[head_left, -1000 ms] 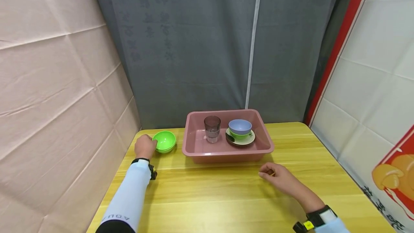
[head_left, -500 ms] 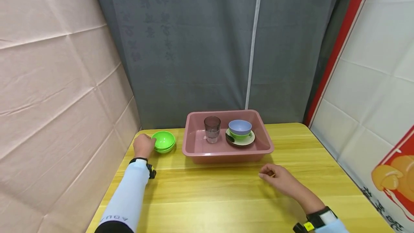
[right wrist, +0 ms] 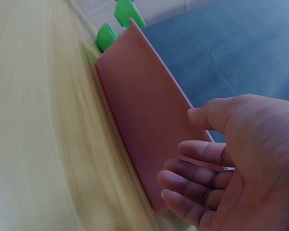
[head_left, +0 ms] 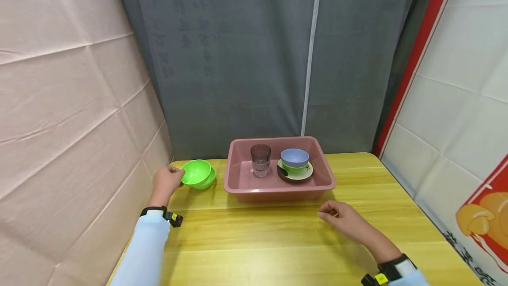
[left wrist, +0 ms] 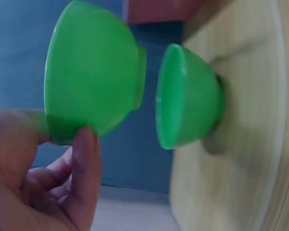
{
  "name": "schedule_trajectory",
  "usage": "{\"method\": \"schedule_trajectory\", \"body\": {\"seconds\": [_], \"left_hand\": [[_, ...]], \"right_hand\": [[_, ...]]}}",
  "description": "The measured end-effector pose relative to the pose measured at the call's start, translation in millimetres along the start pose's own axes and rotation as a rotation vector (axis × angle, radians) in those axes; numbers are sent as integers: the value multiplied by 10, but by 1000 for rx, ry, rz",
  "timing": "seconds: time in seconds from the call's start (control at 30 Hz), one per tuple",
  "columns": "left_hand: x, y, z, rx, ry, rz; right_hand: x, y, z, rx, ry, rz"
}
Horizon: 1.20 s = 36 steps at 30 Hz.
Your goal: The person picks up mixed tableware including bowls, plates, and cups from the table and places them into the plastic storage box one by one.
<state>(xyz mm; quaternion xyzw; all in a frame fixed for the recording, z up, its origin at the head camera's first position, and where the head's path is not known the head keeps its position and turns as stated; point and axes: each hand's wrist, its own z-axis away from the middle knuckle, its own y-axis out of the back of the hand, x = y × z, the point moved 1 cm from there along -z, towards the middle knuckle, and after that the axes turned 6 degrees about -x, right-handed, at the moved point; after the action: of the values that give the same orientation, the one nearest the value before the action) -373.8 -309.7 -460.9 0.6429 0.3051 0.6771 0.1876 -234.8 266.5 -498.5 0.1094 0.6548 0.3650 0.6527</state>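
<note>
My left hand (head_left: 166,183) pinches the rim of a green bowl (left wrist: 91,67) between thumb and fingers. That bowl is lifted off a second green bowl (left wrist: 190,98), which stands upright on the table; a gap shows between the two in the left wrist view. In the head view the raised bowl overlaps the lower one. My right hand (head_left: 344,220) hangs loosely curled over the table in front of the pink tub, holding nothing. The right wrist view shows its relaxed fingers (right wrist: 192,187) beside the tub wall.
A pink tub (head_left: 278,193) stands at the table's back middle. In it are a dark-tinted glass (head_left: 260,153) with a clear lower part, and a blue bowl (head_left: 294,157) on a green bowl (head_left: 293,169) on a plate (head_left: 305,173), with a dark spoon (head_left: 282,170). A grey curtain (head_left: 238,56) hangs behind.
My left hand has lifted the upper green bowl out of the lower one and moved it slightly left. The lower bowl stays in place. The right hand has hardly moved.
</note>
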Motion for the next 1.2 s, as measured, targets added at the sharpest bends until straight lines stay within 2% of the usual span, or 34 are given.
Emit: {"method": "schedule_trajectory", "body": {"seconds": [0.13, 0.27, 0.47, 0.63, 0.77, 0.97, 1.1, 1.2], "left_hand": [[100, 77, 222, -40, -21, 34], [219, 106, 448, -55, -58, 29], [399, 35, 734, -111, -80, 56], [496, -115, 903, -190, -88, 119], [561, -277, 1013, -213, -102, 136], [710, -547, 1182, -217, -138, 146], [825, -714, 1293, -255, -159, 171], [889, -844, 1359, -307, -176, 187]], "right_hand": [[-48, 16, 12, -4, -7, -8], [-103, 22, 29, -2, 2, -14], [-191, -3, 41, 13, 3, -26], [-298, -61, 20, 39, -43, -84], [-382, -116, -7, 49, -55, -146], [-478, -213, -54, 28, -30, -200], [-536, -280, -77, 12, -4, -214], [-590, -337, -90, 3, 5, -233]]}}
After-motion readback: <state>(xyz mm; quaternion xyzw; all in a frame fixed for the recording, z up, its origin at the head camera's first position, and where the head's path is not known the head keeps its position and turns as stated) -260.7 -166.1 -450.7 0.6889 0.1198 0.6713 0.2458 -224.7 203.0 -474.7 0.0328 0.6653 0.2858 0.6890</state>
